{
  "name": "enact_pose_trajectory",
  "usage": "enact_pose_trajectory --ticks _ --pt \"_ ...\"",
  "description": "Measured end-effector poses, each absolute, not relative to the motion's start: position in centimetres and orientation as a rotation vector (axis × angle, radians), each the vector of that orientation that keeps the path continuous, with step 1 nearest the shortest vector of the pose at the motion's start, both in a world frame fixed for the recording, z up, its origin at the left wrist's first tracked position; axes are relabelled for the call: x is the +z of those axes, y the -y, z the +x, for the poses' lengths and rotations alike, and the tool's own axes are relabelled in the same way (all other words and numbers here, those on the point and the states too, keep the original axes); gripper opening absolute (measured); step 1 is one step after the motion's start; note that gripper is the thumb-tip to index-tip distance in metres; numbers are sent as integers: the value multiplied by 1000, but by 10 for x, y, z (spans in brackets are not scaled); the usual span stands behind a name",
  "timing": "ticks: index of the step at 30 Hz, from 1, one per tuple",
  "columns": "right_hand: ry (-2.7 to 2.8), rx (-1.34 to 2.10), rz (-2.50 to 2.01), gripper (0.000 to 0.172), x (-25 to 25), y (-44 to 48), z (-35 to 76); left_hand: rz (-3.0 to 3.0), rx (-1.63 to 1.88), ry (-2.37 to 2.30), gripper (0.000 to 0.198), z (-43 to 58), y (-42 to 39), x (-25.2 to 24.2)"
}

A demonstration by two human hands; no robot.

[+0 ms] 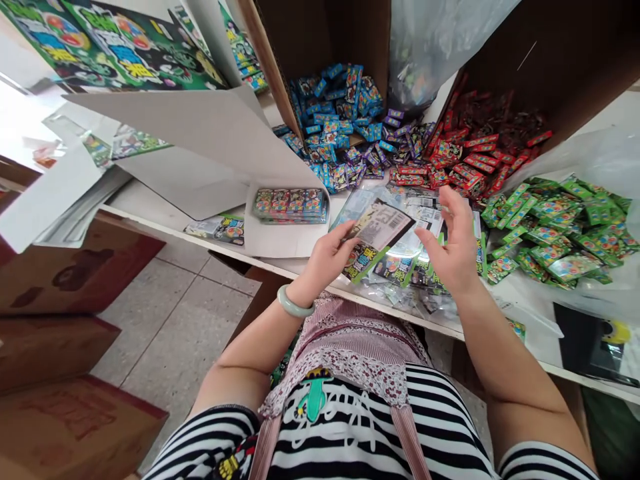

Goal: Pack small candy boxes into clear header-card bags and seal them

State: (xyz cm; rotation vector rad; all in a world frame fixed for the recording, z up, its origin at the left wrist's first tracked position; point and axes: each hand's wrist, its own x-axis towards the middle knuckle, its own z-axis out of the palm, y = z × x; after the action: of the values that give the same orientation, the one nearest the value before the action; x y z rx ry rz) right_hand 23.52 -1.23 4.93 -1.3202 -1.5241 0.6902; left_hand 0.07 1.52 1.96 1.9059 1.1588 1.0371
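My left hand (329, 257), with a pale green bangle at the wrist, is closed on a flat clear packet with a printed card (376, 239) held just above the table edge. My right hand (453, 247) hovers beside the packet's right end, fingers loosely spread, holding nothing that I can see. Under both hands lies a heap of similar clear packets (407, 270). Piles of small sweet wrappers lie beyond: blue ones (334, 117), purple ones (387, 143), red ones (475, 150) and green ones (555, 223).
A filled tray of packets (290, 203) rests on white card left of my hands. Two open cardboard boxes (310, 33) stand at the back. Printed green sheets (125, 47) lie far left. A black phone (595, 343) sits at the right edge. Brown cartons (65, 267) stand on the floor.
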Motion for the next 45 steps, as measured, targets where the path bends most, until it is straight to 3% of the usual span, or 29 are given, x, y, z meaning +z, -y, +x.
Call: enact_pose_trajectory --ticks 2,5,10,15,20,25,32,38,41,45 --pt "1509 876 -1271 63 40 17 230 1634 1069 -1063 36 3 -15 21" --pt "1374 1208 -1188 47 25 17 222 1212 1007 -887 44 14 -11 17" --pt "1107 1292 -1207 45 11 21 213 681 1065 -739 49 37 1 -1" --pt "1204 1307 -1273 41 -1 42 218 699 1108 -756 48 39 7 -9" --pt "1197 1492 -1238 44 -17 60 232 888 1104 -680 64 31 2 -9" --pt "1135 1042 -1258 61 -10 74 245 1214 971 -564 68 25 14 -15" --pt "1173 875 -1262 51 -14 80 231 1508 813 -616 73 2 23 -18" --pt "1385 884 -1276 20 -15 75 225 1677 875 -753 43 -3 16 -21" --pt "1485 785 -1285 13 -4 68 226 1749 1058 -869 25 3 9 -19" --pt "1452 808 -1231 12 0 55 226 1605 1090 -852 24 14 -1 -19"
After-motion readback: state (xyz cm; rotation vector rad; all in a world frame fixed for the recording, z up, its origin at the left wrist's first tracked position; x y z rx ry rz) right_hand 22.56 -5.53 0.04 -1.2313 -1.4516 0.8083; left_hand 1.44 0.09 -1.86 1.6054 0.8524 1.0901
